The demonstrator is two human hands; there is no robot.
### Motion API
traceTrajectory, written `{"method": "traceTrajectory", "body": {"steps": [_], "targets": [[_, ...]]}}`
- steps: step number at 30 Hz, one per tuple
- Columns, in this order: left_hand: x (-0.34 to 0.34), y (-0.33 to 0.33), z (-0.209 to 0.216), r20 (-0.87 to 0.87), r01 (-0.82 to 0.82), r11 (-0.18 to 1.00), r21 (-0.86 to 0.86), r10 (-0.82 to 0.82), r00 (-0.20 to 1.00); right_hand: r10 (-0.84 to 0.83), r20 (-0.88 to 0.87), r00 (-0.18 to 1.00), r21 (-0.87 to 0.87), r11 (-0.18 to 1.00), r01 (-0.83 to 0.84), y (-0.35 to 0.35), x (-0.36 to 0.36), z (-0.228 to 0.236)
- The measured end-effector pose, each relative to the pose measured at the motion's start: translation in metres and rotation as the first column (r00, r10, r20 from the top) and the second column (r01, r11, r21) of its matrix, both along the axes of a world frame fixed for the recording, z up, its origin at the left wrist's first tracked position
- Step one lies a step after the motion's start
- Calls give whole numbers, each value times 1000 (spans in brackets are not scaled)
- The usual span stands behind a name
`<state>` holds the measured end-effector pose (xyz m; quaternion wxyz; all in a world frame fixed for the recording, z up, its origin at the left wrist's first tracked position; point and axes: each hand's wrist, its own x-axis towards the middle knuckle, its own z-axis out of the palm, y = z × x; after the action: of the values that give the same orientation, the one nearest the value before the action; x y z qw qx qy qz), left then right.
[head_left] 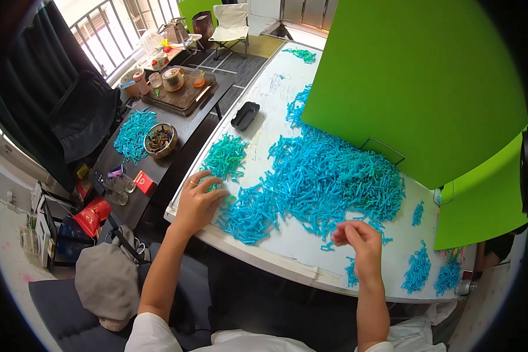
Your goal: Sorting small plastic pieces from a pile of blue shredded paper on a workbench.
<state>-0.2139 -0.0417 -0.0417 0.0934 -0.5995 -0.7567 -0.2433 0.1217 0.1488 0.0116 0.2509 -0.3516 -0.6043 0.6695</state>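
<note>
Small blue plastic clip-like pieces make a large heap (322, 176) in the middle of the white table (287, 240). A smaller blue pile (247, 217) spreads from its near left side, with a green pile (224, 155) beyond it. My left hand (197, 202), a ring on one finger, hovers with fingers apart at the edge of the green and smaller blue piles. My right hand (362, 243) is at the near side of the large heap, thumb and fingers pinched together. Whatever is between those fingertips is hidden. A loose blue piece (327, 247) lies just beside them.
Small blue piles (417, 268) sit at the table's right end. A black tray (245, 116) lies beyond the green pile. Large green panels (416, 82) stand over the far right side. A low dark table (188, 138) at left holds a bowl (160, 141) and more blue pieces.
</note>
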Motion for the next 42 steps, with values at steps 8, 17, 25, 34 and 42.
{"method": "traceTrajectory", "body": {"steps": [8, 17, 25, 34, 42], "targets": [[8, 11, -11, 60, 63, 996, 70, -68, 996, -234, -14, 972, 63, 970, 235, -21, 58, -7], [7, 26, -9, -21, 6, 998, 70, -4, 1000, -362, 6, 932, 94, 928, 360, -31, 105, -19], [36, 19, 1, 65, -148, 972, 185, 138, 988, -529, 249, 812, 539, 772, 337, -29, 149, -33], [182, -8, -6, 293, -91, 847, 524, -79, 953, -554, 275, 785, 644, 713, 278, -38, 162, -48], [198, 4, 38, 104, -3, 845, 535, -62, 993, -156, 74, 985, 126, 981, 146, -92, 121, -29]]}}
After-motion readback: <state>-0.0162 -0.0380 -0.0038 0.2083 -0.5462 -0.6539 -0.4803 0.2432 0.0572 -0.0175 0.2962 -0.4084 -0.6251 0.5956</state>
